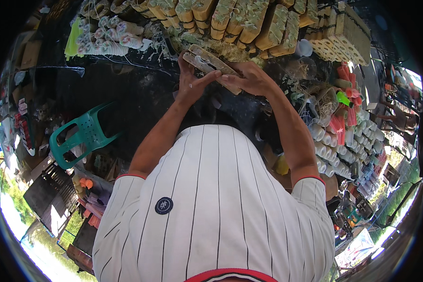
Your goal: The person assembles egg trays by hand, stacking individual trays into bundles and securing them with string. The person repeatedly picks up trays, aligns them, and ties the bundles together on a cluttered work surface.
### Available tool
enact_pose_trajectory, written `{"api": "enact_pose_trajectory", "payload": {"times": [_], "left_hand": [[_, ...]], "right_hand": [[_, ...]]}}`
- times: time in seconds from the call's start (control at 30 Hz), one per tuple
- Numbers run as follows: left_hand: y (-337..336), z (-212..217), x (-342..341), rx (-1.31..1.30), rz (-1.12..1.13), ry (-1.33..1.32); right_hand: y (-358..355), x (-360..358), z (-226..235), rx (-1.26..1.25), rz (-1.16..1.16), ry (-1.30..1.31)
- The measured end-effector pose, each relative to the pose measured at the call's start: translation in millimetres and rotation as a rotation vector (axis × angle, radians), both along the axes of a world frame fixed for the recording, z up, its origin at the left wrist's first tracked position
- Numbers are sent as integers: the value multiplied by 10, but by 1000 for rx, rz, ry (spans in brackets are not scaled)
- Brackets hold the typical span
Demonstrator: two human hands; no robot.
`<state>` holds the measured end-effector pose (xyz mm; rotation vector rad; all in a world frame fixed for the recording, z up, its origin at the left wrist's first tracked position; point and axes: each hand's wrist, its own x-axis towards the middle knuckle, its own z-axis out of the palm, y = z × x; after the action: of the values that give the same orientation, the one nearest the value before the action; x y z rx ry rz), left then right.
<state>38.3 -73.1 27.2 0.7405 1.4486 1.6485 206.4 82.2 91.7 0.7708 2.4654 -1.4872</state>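
A: What occupies the centre?
B: An oblong brown block (217,66), held in front of the person's chest, above a dark surface (127,89). Whitish patch on its visible face.

A: Orientation of the long axis?
B: Oblique: one end points forward and to the person's left, the other back and to the right, toward the body.

A: State of the fingers?
B: Left hand (189,84): clamped on the forward end, thumb along the near edge. Right hand (254,77): clamped on the rearward half, thumb on the same edge, the two thumb tips close together. Fingers beneath: hidden.

A: Surroundings, proceeding outward?
B: Just beyond, banded brown bundles (223,19); forward left, whitish rolls (110,44); right, stacked pale tubes (348,157); left, well apart, a green chair (87,123).
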Motion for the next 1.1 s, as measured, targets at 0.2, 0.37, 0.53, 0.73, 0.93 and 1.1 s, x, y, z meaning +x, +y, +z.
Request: {"api": "enact_pose_trajectory", "payload": {"times": [0.2,0.37,0.53,0.73,0.93,1.1], "left_hand": [[-46,58,-33,-122,-7,225],[-93,133,-5,-113,-7,-186],[-5,163,6,-206,115,-326],[-1,114,-30,-272,167,-263],[30,164,-44,-267,189,-258],[22,128,-88,-310,199,-215]], "right_hand": [[22,-35,105,61,8,4],[-21,-41,16,150,-20,3],[-119,-230,101,172,-182,-64],[-210,-279,225,308,-75,-132],[-163,-314,252,307,-44,-89],[165,-231,120,368,-101,-106]]}}
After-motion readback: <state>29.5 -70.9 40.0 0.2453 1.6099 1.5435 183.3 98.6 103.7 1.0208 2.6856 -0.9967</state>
